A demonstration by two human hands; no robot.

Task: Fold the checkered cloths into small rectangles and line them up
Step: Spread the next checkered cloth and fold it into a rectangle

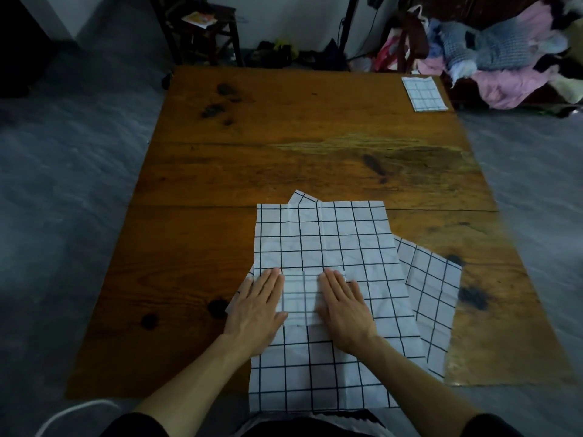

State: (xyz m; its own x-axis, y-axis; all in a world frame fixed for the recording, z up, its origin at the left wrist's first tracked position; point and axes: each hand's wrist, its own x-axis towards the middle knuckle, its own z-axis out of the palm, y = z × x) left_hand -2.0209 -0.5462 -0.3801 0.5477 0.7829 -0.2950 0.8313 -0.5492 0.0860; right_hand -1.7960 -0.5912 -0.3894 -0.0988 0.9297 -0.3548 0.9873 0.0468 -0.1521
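— While both palms lie flat, what sits under them?

— A small folded rectangle point(303, 296), low in the centre of the frame. The left hand point(257, 305) presses its left edge and the right hand point(342, 305) its right edge, each with straight fingers held close together, not pinching anything.

— And beneath that?

— A large open cloth point(328, 244) spread on the table point(284, 152), running from mid-frame down over the near edge. More checkered cloth point(435, 298) fans out from under it at lower right, and a corner peeks out along its upper edge. How many sheets are stacked there, I cannot tell.

— Anything finished?

— One folded cloth point(424, 93) lies at the table's upper right corner, well apart from the hands.

— Around the table?

— A wooden chair point(202, 29) at upper left with something papery on its seat, and a heap of clothes point(504, 52) at upper right. A white cable point(72, 414) curves at lower left.
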